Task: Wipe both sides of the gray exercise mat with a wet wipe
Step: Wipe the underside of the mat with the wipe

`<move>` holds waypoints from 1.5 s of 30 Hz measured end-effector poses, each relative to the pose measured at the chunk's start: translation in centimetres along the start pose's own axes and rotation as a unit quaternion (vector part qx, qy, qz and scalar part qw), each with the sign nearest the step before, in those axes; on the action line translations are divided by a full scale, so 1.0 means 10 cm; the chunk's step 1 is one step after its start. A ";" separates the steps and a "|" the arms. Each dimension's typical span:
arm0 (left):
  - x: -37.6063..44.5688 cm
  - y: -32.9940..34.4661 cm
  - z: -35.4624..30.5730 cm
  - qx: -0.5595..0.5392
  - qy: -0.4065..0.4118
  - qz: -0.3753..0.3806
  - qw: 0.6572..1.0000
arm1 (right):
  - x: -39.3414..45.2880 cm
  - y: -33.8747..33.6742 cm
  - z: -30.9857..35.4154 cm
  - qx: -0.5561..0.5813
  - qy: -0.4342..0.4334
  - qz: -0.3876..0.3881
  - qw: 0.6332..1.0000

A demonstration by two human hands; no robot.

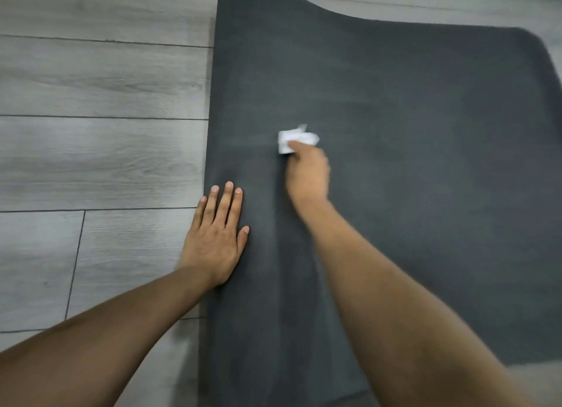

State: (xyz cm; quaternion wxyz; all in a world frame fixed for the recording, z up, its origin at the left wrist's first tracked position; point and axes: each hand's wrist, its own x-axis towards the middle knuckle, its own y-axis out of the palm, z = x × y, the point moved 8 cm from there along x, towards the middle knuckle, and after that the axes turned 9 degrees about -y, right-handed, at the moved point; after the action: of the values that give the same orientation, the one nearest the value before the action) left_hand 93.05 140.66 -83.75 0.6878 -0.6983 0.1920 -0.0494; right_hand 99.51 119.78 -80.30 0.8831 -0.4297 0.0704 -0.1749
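While right hand grips one crumpled white wet wipe, pressing it mid-mat, one dark gray foam exercise mat lies on gray wood-plank floor.
Left hand flat, fingers straight, on mat's left edge; no readable writing.

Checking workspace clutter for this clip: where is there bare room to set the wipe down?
Bare floor left of the mat; bare mat right of the right hand holding the wipe. Crowded only at the mat's left edge, under the flat left hand.
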 end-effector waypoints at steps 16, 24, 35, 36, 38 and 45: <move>-0.82 -0.23 -0.12 0.009 0.026 0.103 0.994 | -0.13 -1.04 -1.09 -0.142 -0.053 0.063 0.986; -0.76 0.00 -0.18 0.090 0.025 0.219 0.971 | -0.06 -1.12 -1.26 -0.159 -0.038 0.012 0.986; -0.58 0.10 0.17 -0.027 0.039 0.119 0.992 | -0.22 0.15 0.25 -0.025 -0.082 -0.031 0.996; -0.52 0.09 0.23 -0.031 0.037 0.119 0.992 | -0.21 0.32 0.51 -0.014 -0.120 -0.023 0.992; -0.44 0.07 0.29 -0.039 0.038 0.121 0.991 | -0.27 0.63 0.96 -0.016 -0.216 0.011 0.976; -0.44 0.11 0.27 -0.052 0.046 0.101 0.992 | -0.41 0.81 1.15 -0.136 -0.424 0.076 0.892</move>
State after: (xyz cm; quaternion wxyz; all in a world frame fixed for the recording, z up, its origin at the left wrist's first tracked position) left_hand 89.68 144.75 -84.15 0.6422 -0.7073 0.2956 -0.0020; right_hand 100.84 134.29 -79.60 0.7727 -0.5719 -0.2555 0.1033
